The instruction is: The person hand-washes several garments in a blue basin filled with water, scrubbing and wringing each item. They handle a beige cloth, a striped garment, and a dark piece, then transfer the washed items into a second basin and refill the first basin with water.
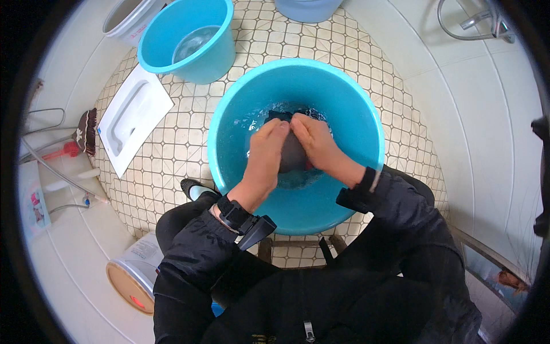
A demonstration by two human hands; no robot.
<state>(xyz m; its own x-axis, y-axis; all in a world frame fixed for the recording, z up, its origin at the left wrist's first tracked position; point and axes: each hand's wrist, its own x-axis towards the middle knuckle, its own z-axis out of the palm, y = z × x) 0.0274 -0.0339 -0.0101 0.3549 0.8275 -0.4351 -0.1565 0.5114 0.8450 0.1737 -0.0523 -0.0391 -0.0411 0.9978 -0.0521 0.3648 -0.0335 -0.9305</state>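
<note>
Head view, place: We look straight down at a large blue basin (349,109) that stands on a tiled floor (172,143), just in front of the person's knees.

Head view, thing in hand: We see a dark cloth (293,153) lying in the shallow water near the middle of the basin, partly under the surface. A darker part of it shows beyond the fingertips, on the far side.

Head view, left hand: Our left hand (266,150) has its fingers pressed together and closed over the left side of the cloth, clutching it.

Head view, right hand: Our right hand (315,143) is curled the same way over the right side of the cloth, with the fingers together, not spread.

Head view, key relation: We see the cloth exactly between the two hands and touching both, so neither hand is nearer. The fingertips almost meet at its far end. Its long axis seems to run away from the body, but we cannot tell this surely, because the hands hide most of it.

Head view, wrists: We see a dark band with a small device on each wrist, at the end of black sleeves (189,252).

Head view, surroundings: We note a smaller blue bucket (212,63) with water, well apart at the upper left, and a white flat tray (134,117) beside it on the floor.
</note>
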